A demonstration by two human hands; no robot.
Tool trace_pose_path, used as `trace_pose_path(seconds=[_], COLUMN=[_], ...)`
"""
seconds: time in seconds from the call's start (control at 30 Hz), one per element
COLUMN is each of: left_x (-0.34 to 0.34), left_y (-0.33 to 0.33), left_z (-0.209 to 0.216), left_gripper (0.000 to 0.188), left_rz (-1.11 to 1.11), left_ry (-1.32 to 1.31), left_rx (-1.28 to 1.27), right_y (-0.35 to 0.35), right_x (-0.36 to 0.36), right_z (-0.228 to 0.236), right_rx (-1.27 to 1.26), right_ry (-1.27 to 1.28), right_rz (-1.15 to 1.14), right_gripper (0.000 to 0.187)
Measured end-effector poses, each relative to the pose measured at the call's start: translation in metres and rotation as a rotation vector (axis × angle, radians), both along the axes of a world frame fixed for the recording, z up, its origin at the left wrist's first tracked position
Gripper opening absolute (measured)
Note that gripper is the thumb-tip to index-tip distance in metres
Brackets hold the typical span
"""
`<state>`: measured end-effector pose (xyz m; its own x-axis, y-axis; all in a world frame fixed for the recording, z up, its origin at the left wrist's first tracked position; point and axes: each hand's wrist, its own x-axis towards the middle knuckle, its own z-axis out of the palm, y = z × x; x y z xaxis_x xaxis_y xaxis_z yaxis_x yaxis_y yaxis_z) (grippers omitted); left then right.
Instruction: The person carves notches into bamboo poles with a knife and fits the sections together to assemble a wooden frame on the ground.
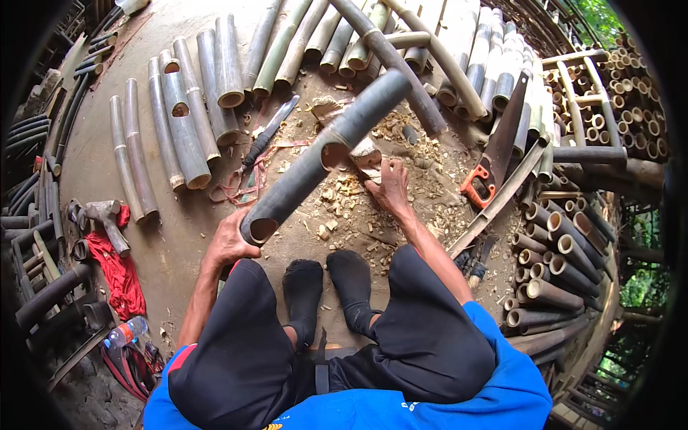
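Observation:
A dark bamboo tube (295,188) slants up and away in front of my knees, with a rounded cut-out near its lower end and another near its middle. My left hand (231,240) is closed round the lower end. Beyond the tube's middle, my right hand (391,189) has curled fingers close to a pale, rough-cut wood block (367,155); what they grip, if anything, is hidden. The tube partly covers the block. A knife (271,132) with a dark wrapped handle lies left of the tube, beside tangled pink strips (244,180).
Wood chips (344,204) litter the ground. Cut bamboo tubes (188,136) lie in a fan ahead. At right are an orange-handled saw (494,158), a split bamboo strip (494,204) and stacked tubes (555,290). A mallet (107,218), red cloth (116,276) and bottle (127,332) lie left.

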<state>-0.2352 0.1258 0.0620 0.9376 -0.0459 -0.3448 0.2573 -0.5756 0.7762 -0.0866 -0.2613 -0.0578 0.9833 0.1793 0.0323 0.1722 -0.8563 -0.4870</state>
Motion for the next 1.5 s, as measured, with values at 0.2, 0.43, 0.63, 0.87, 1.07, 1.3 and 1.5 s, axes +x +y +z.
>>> trace_pose_path(seconds=[0.2, 0.43, 0.63, 0.87, 1.07, 1.3, 1.5], left_x=[0.016, -0.017, 0.046, 0.029, 0.038, 0.041, 0.16], left_y=[-0.001, -0.032, 0.0, -0.02, -0.027, 0.003, -0.063], left_z=[-0.047, -0.078, -0.038, -0.053, -0.055, -0.062, 0.038], left_gripper=[0.081, 0.096, 0.079, 0.069, 0.071, 0.09, 0.081], left_rz=[0.009, -0.006, -0.226, -0.085, -0.106, -0.091, 0.03], left_ry=[0.163, -0.18, 0.171, -0.166, -0.159, -0.253, -0.804], left_rx=[-0.099, 0.583, 0.116, 0.563, 0.498, 0.421, 0.291], right_y=[-0.015, 0.002, -0.024, -0.044, -0.084, -0.073, -0.104], right_x=[0.008, -0.003, -0.031, 0.079, 0.169, 0.184, 0.178], right_z=[-0.031, -0.021, -0.002, 0.121, 0.12, 0.159, 0.206], right_rx=[0.012, 0.051, -0.112, -0.072, 0.06, 0.142, 0.009], right_ry=[-0.064, -0.089, -0.03, -0.467, 0.213, 0.213, 0.174], right_rz=[0.01, -0.001, 0.05, -0.257, -0.188, -0.075, -0.076], right_gripper=[0.057, 0.055, 0.055, 0.047, 0.074, 0.07, 0.068])
